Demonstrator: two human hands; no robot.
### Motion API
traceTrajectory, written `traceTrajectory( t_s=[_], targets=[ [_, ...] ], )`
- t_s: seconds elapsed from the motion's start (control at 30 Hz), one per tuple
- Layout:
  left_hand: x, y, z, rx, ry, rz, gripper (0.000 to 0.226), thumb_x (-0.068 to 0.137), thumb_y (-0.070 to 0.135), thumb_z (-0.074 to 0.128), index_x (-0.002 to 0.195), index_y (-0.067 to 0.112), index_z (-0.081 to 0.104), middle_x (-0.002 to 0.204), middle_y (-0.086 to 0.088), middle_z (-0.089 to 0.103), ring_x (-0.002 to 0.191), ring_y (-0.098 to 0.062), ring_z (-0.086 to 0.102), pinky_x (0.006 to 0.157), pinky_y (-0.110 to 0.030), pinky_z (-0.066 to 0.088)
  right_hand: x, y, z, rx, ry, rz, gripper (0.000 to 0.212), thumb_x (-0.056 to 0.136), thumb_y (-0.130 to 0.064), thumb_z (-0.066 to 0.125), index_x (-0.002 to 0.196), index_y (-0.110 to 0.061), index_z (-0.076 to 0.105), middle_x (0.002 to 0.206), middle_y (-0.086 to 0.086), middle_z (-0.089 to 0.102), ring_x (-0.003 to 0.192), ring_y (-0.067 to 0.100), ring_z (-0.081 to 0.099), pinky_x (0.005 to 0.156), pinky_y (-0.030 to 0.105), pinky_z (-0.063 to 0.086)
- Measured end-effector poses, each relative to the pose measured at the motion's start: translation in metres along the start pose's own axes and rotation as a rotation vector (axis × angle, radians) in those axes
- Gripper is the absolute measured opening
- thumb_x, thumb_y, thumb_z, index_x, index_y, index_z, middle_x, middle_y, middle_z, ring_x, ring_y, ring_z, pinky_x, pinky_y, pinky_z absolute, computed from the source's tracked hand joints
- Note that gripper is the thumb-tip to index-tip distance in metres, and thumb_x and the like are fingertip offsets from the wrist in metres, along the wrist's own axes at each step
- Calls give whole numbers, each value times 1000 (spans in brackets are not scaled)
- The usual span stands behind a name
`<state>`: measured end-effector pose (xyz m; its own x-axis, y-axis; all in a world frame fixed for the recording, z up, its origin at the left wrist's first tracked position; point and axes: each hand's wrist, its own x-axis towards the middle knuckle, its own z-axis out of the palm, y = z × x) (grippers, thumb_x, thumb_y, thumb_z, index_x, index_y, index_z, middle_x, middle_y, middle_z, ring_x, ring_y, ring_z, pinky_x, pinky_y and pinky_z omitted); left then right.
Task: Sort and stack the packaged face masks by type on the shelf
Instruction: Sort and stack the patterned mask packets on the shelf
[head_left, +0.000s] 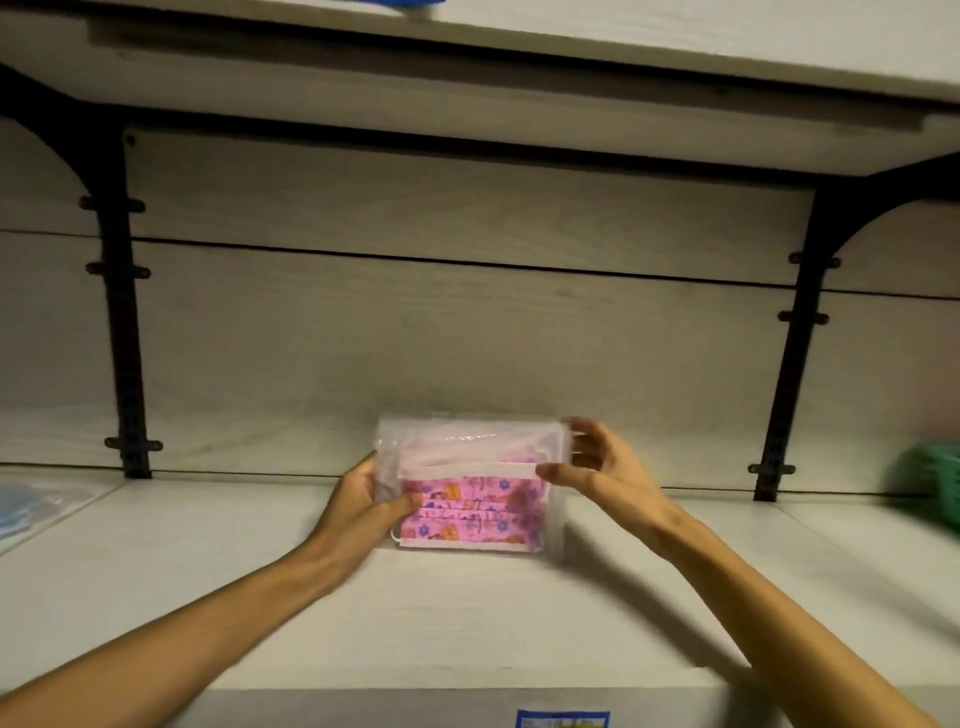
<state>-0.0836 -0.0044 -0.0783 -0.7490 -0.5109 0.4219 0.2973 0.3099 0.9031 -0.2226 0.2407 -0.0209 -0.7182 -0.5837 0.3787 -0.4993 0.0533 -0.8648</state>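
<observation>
Head view: pale wood shelf (208, 561), black brackets (122, 322), pink masks (470, 512).

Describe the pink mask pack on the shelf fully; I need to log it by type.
The pink mask pack is a clear, glossy plastic bag holding pleated pink masks printed with small cartoon figures and purple flowers, edged in white. It stands tilted at the middle of the pale shelf, near the back wall. The left hand grips its left edge; the right hand touches its right edge with spread fingers.
</observation>
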Motion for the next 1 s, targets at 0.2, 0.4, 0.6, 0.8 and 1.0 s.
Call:
traceTrajectory(
  t_s=[0.2, 0.4, 0.6, 0.8, 1.0],
  targets=[
    [-10, 15, 5, 41, 9, 144, 37, 84, -4, 75, 116, 13, 66, 107, -2, 76, 102, -22, 71, 91, -40, 56, 11, -59, -9, -750, -42, -291, 98, 68, -48, 84, 150, -27, 35, 144, -3, 51, 129, 15, 49, 106, 32, 42],
    [-10, 43, 11, 393, -9, 368, 35, 84, 18, 73, 110, 36, 59, 92, 22, 70, 84, -13, 68, 75, -27, 54, 2, -66, -3, -1022, -195, -187, 36, 85, -35, 66, 116, -17, 66, 113, 8, 71, 106, 31, 65, 85, 39, 53],
    [3, 61, 62, 241, 219, 267, 83, 78, 32, 83, 143, 19, 33, 143, -1, 44, 127, -15, 47, 104, -30, 40, -24, -36, -35, -636, 4, -174, 16, 91, -21, 66, 89, -5, 68, 78, 8, 70, 70, 17, 59, 68, 41, 51],
    [-8, 60, 136, -99, -58, -115, 96, 83, 41, 79, 153, 16, 18, 151, -2, 37, 132, -16, 46, 107, -28, 40, -60, 1, -55, -72, 183, -83, 20, 97, -8, 58, 83, -1, 69, 84, 6, 74, 79, 10, 65, 76, 19, 47],
    [-35, 52, 184, 4, -185, -187, 25, 98, 11, 52, 123, 11, 46, 120, -10, 66, 105, -27, 65, 92, -42, 55, -87, 42, -64, 154, 136, 148, 19, 94, -2, 59, 112, -5, 61, 99, 8, 76, 89, 21, 74, 73, 28, 60]
  ],
)
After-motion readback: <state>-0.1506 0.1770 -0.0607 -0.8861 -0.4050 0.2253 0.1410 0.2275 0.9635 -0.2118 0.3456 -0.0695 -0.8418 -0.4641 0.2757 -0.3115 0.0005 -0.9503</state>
